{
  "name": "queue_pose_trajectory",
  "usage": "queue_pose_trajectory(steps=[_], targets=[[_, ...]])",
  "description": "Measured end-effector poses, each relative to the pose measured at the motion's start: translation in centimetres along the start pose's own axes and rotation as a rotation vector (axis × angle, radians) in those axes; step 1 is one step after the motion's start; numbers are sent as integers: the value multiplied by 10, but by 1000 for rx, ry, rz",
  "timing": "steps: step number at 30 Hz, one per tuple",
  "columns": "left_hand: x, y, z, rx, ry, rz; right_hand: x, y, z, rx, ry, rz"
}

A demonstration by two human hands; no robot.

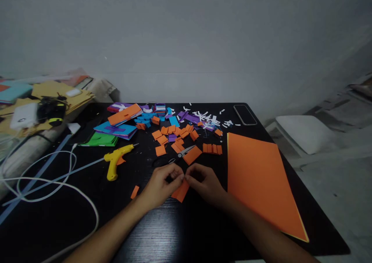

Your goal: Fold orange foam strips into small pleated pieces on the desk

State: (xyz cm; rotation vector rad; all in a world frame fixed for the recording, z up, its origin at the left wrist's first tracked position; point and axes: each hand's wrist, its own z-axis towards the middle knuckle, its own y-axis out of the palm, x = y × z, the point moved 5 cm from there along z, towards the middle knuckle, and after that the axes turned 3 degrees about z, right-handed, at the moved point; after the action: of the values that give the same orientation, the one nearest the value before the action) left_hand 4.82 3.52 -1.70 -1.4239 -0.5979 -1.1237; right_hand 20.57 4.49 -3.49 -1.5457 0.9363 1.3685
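Both my hands meet over the black table (162, 236) and pinch one small orange paper piece (180, 192). My left hand (161, 184) grips its upper left edge. My right hand (205, 184) grips its upper right edge. Just beyond my fingers lie black-handled scissors (177, 157) with their blades pointing right. Several small folded orange pieces (174, 137) are scattered behind the scissors. A row of orange pieces (212, 148) lies to their right.
A large orange paper sheet (261, 181) covers the table's right side. A yellow glue gun (115, 160) with a white cable (58, 185) lies at left. Blue, purple and green paper stacks (116, 129), white scraps (209, 117) and a phone (245, 114) sit at the back.
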Motion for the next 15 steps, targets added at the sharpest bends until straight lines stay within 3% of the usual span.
queue_pose_trajectory(steps=[7, 15], targets=[[-3, -15, 5, 80, -45, -48, -1, -5, 2, 9, 15, 29], [-10, -12, 6, 109, -103, -100, 0, -4, 2, 27, 9, 132]])
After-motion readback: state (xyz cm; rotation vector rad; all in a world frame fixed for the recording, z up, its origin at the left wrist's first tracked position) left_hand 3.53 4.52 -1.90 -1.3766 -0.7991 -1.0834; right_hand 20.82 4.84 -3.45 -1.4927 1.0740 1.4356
